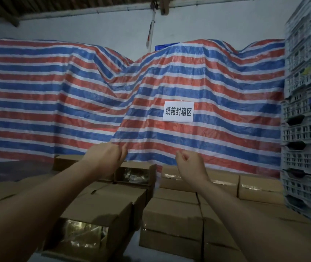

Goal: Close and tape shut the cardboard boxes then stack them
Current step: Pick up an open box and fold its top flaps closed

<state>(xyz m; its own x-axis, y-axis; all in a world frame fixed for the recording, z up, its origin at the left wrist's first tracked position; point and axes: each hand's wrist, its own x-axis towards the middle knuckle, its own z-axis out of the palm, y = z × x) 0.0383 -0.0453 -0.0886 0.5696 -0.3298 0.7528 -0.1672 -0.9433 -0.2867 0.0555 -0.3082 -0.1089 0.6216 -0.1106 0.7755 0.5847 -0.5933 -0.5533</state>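
The fingers of the left hand are curled inward, tips pointing toward one o'clock, empty as far as the dim light lets me judge. The right hand is drawn into a loose fist, thumb tucked against the knuckles, nothing visible in it. Both hands hang in the air at mid-frame, apart from each other, bare forearms running back to seven and five o'clock.

Beneath the left forearm, at seven o'clock, an open box shows shiny film-wrapped contents. Another open box sits just past the left hand at twelve o'clock. Below the right hand, closed boxes are stacked in rows, several with glossy tape on top.

Behind everything hangs a striped tarpaulin bearing a white sign. At three o'clock stands a tower of grey plastic crates.
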